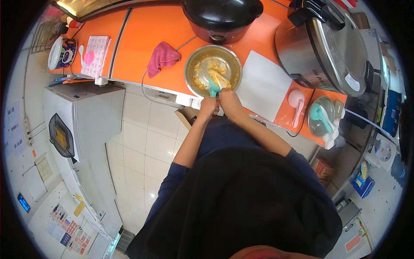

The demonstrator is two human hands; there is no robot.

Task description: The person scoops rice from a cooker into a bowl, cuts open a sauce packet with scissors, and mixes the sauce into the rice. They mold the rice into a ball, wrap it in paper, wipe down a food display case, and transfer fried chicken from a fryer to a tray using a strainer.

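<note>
A steel mixing bowl (235, 64) sits at the front edge of the orange counter, with yellow, lumpy food (216, 67) inside and smeared up its wall. My left hand (208, 108) is closed around the handle of a teal rice paddle (213, 88), whose blade reaches over the near rim. Close beside it, my right hand (230, 102) grips a pale paddle-like utensil (221, 80) coated with the yellow food; its handle is hidden in the fingers. Both utensils meet near the bowl's front side.
Behind the bowl stands a black lidded pot (222, 21). A white sheet (265, 86) lies to the right, beside a large steel cooker (321, 47). A pink ladle (296, 101) and a bowl of teal utensils (321, 116) are at far right. Left lies a pink cloth (163, 59).
</note>
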